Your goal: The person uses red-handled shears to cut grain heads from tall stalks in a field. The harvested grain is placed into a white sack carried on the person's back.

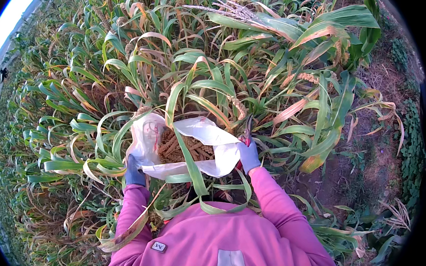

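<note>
A white sack with red printing is spread at the mouth between my two gloved hands. Inside it lie many brown cut millet heads. My left hand, in a grey-blue glove, grips the sack's left rim. At the opposite rim, my right hand holds the sack's edge together with a pair of pruning shears, whose dark blades point up and away from me. A long green leaf hangs across the sack's opening. Most of the sack's lower body is hidden below its rim.
Dense millet plants stand ahead and to the left. A drooping millet head hangs just beyond the sack. Tall broad-leaved stalks with a tassel lean in at upper right. Bare soil with weeds lies at right.
</note>
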